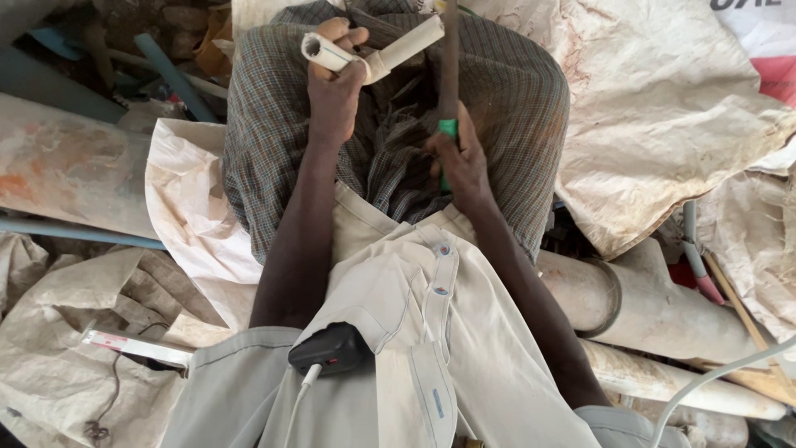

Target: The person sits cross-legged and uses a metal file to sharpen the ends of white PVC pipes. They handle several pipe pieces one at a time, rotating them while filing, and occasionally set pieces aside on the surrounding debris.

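An off-white plastic pipe point(373, 51) lies over a green-and-brown checked cloth wrap point(514, 108), beside a bright green tool handle point(448, 129) on a dark brown shaft. Nearer, a pale beige buttoned shirt point(398, 315) carries a small black box with a red dot point(330, 348). Stained cream sacking point(663, 108) spreads right; blue-grey pipes point(170, 75) lie far left.

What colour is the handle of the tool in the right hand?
Green handle, gripped by the right hand; head view.
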